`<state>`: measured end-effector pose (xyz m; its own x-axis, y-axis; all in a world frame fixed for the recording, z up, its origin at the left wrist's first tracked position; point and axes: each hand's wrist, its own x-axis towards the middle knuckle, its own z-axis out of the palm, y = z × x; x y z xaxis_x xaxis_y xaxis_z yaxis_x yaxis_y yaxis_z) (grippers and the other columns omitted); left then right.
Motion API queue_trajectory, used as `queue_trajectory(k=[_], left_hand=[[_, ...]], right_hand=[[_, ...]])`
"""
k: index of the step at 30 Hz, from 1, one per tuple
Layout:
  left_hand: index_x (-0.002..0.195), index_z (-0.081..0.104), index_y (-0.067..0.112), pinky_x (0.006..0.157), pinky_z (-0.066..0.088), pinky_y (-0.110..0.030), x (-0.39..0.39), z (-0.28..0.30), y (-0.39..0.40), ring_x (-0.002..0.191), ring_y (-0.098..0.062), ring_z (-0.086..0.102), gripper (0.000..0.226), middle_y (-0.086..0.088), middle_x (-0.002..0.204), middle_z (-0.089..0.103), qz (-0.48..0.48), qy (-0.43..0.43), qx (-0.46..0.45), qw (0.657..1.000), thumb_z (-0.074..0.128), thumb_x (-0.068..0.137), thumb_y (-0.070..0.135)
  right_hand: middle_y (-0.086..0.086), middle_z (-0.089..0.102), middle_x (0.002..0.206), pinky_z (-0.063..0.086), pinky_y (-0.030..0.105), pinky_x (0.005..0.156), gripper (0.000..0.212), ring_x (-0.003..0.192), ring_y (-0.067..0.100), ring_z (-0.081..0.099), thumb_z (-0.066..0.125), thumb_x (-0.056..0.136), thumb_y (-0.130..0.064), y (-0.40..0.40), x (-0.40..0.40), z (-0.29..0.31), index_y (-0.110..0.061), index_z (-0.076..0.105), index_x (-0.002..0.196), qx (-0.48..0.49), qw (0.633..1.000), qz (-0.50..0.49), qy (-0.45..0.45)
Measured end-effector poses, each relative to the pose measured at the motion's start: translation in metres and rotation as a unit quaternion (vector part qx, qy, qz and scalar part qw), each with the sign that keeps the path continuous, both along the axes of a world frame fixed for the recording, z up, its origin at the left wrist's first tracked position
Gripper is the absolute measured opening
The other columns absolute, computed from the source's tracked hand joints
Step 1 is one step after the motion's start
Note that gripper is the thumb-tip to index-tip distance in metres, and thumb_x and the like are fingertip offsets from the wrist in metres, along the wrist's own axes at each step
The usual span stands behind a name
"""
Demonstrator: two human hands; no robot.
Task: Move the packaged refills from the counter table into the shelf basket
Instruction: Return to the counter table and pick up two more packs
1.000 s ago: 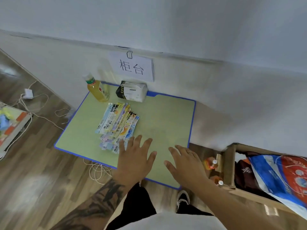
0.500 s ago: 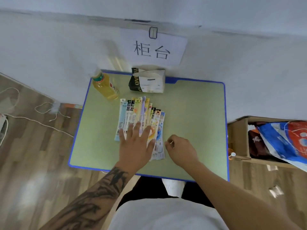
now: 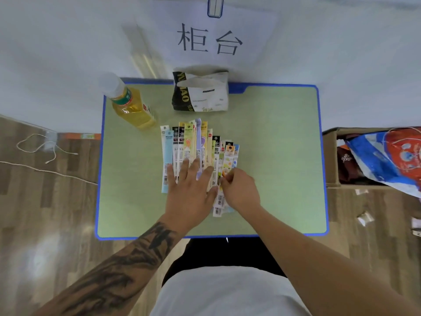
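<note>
A white cable [image 3: 43, 149] lies on the wood floor left of the table [image 3: 280, 156]. On the green, blue-edged table top, a bottle [image 3: 131, 106] of yellow drink lies tilted near the far left corner, and one tissue pack [image 3: 201, 92] stands against the wall under a paper sign [image 3: 209, 39].

The refills [image 3: 196, 144] lie fanned in one overlapping row at the table's middle, long edges side by side; about a dozen show, though the overlap prevents an exact count.

The left hand [image 3: 190, 192] lies flat on the near half of the row, fingers straight and spread wide, pressing the packs down; it grips none. Just beside it, touching, the right hand [image 3: 241, 190] has its fingers curled narrow at the row's right edge, pinching the edge of the rightmost packs; how many it has hold of cannot be told.

Right of the table stands one cardboard box [image 3: 330, 156], holding a blue, red and white bag [image 3: 387, 156] and something dark. Scraps of paper [image 3: 364, 217] lie on the floor near it.
</note>
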<state>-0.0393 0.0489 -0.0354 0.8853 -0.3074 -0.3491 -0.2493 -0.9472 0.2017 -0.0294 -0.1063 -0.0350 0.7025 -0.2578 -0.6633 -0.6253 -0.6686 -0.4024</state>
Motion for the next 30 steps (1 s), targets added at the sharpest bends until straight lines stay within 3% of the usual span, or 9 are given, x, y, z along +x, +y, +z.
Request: queue_trajectory(k=[5,10,14,17,18,20,22,26,30], left_hand=[[0.149,0.045,0.03,0.123,0.005,-0.068,-0.005,0.001,-0.005,0.155,-0.036,0.025,0.06,-0.011,0.164,0.036,-0.02,0.024,0.011,0.999,0.023,0.1,0.057],[0.148,0.049,0.029,0.122,0.006,-0.067,-0.002,0.005,-0.006,0.154,-0.036,0.025,0.059,-0.011,0.163,0.037,-0.01,0.023,0.005,1.0,0.027,0.101,0.056],[0.142,0.055,0.029,0.116,0.024,-0.056,0.007,0.023,-0.015,0.144,-0.03,0.042,0.051,-0.005,0.154,0.049,0.025,-0.01,-0.059,0.998,0.039,0.101,0.055],[0.139,0.057,0.034,0.107,0.035,-0.046,0.014,0.042,-0.022,0.125,-0.02,0.056,0.05,0.007,0.135,0.063,0.085,0.077,-0.104,0.988,0.04,0.102,0.064],[0.133,0.06,0.037,0.104,0.041,-0.044,0.016,0.048,-0.024,0.115,-0.016,0.061,0.047,0.012,0.126,0.067,0.111,0.14,-0.145,0.973,0.043,0.1,0.066],[0.098,0.071,0.045,0.08,0.054,-0.036,0.018,0.059,-0.027,0.078,-0.005,0.064,0.02,0.017,0.093,0.072,0.19,0.272,-0.289,0.898,0.056,0.1,0.057],[0.063,0.067,0.038,0.059,0.044,-0.021,0.014,0.064,-0.028,0.052,-0.002,0.049,0.039,0.017,0.061,0.062,0.224,0.332,-0.373,0.837,0.064,0.102,0.035],[0.083,0.073,0.01,0.07,0.052,-0.031,0.004,0.054,-0.023,0.065,-0.011,0.058,0.027,-0.011,0.073,0.069,0.355,0.317,-0.391,0.788,0.066,0.101,0.029],[0.092,0.077,0.015,0.067,0.05,-0.017,0.003,0.048,-0.019,0.067,-0.01,0.063,0.021,-0.008,0.084,0.077,0.404,0.313,-0.365,0.778,0.065,0.101,0.029]], right_hand=[[-0.002,0.057,0.086,0.045,0.036,0.067,0.024,0.08,0.022,0.058,0.059,0.102,-0.039,-0.006,-0.004,-0.002,-0.018,0.047,0.1,-0.011,0.999,-0.036,-0.007],[-0.001,0.061,0.087,0.051,0.037,0.074,0.019,0.084,0.023,0.061,0.058,0.102,-0.034,-0.012,-0.009,0.0,-0.017,0.052,0.095,0.017,0.998,-0.065,-0.016],[-0.003,0.063,0.079,0.042,0.025,0.062,0.019,0.071,0.014,0.058,0.066,0.099,-0.03,-0.021,-0.02,0.022,-0.015,0.06,0.091,0.111,0.984,-0.131,-0.042],[-0.004,0.066,0.07,0.043,0.02,0.058,0.022,0.061,0.009,0.056,0.074,0.095,-0.03,-0.028,-0.033,0.048,-0.014,0.063,0.084,0.206,0.965,-0.158,-0.037],[-0.004,0.067,0.068,0.044,0.019,0.057,0.021,0.059,0.007,0.056,0.075,0.094,-0.03,-0.029,-0.037,0.056,-0.014,0.064,0.084,0.233,0.958,-0.162,-0.029],[-0.006,0.07,0.069,0.045,0.015,0.057,0.015,0.059,0.003,0.058,0.074,0.095,-0.026,-0.029,-0.044,0.07,-0.014,0.068,0.087,0.271,0.949,-0.163,-0.012],[-0.004,0.074,0.073,0.046,0.014,0.059,0.009,0.061,0.001,0.061,0.071,0.097,-0.021,-0.029,-0.045,0.078,-0.017,0.07,0.089,0.293,0.945,-0.148,0.0],[-0.007,0.076,0.08,0.049,0.018,0.064,0.014,0.068,0.004,0.065,0.065,0.1,-0.022,-0.031,-0.034,0.068,-0.024,0.072,0.088,0.25,0.961,-0.118,-0.001],[-0.01,0.069,0.095,0.047,0.024,0.073,0.013,0.084,0.006,0.064,0.063,0.1,-0.036,-0.037,-0.008,0.036,-0.024,0.065,0.105,0.084,0.991,-0.096,-0.044]])
